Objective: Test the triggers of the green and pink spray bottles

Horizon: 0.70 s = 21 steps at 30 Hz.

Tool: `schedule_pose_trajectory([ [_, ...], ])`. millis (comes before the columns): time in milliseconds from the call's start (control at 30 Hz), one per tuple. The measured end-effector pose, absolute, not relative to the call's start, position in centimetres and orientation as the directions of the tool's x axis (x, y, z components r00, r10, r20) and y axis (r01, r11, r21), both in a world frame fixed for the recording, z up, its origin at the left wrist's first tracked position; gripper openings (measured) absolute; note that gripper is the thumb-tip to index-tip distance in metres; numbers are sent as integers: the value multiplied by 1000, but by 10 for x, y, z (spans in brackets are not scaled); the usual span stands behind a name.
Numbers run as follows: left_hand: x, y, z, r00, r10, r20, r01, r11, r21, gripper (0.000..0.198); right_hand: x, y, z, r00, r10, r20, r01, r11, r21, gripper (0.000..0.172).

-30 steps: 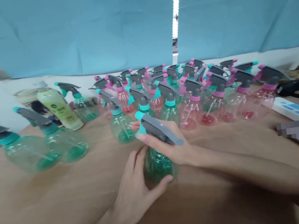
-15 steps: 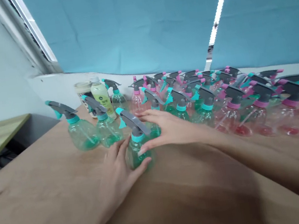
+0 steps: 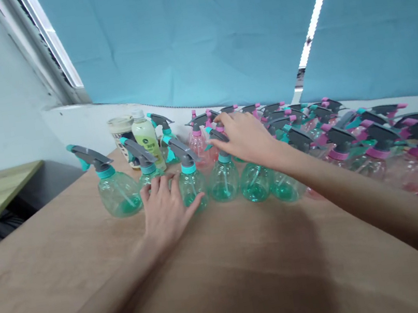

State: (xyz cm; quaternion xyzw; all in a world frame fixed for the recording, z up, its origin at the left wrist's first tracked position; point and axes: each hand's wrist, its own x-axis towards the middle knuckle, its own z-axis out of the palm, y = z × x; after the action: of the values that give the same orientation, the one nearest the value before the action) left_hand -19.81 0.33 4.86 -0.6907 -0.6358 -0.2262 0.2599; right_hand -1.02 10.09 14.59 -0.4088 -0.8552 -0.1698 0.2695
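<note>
My left hand (image 3: pixel 164 205) curls round the lower left of a green spray bottle (image 3: pixel 193 185), its thumb across the front. The bottle stands upright in the front row, with a grey trigger head and turquoise collar. My right hand (image 3: pixel 249 137) is at the head of the neighbouring green spray bottle (image 3: pixel 223 180), thumb in front and fingers over the top. Part of that head is hidden by the hand. Left of my left hand stand two more green spray bottles, one partly covered by my fingers and the other at the row's end (image 3: pixel 118 193).
Several pink spray bottles (image 3: pixel 379 152) crowd the right side of the wooden table (image 3: pixel 218 270). Behind the left bottles are a pale green labelled bottle (image 3: pixel 147 139) and a white tub (image 3: pixel 120 125). A blue curtain (image 3: pixel 191 39) hangs behind; another table (image 3: pixel 2 190) stands at left.
The spray bottle at my left hand has moved back into the front row. My right hand has left it and shifted right and away, up to the neighbouring bottle's head.
</note>
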Motion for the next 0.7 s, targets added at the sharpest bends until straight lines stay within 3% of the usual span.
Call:
schedule_pose_trajectory([
  [233,-204,18,52,136,766,629,989,-64,-136,64,-18,112,136,-558,639,530,772,634,50,40],
  [500,-194,-2,56,155,735,660,981,-35,-191,72,-12,104,133,-617,618,488,713,701,14,39],
  [600,-186,-21,53,244,708,663,970,-186,-158,61,-7,91,135,-638,606,475,691,723,6,38],
  [700,-173,-38,41,268,719,641,936,-351,2,59,3,72,137,-648,610,456,685,728,-1,38],
])
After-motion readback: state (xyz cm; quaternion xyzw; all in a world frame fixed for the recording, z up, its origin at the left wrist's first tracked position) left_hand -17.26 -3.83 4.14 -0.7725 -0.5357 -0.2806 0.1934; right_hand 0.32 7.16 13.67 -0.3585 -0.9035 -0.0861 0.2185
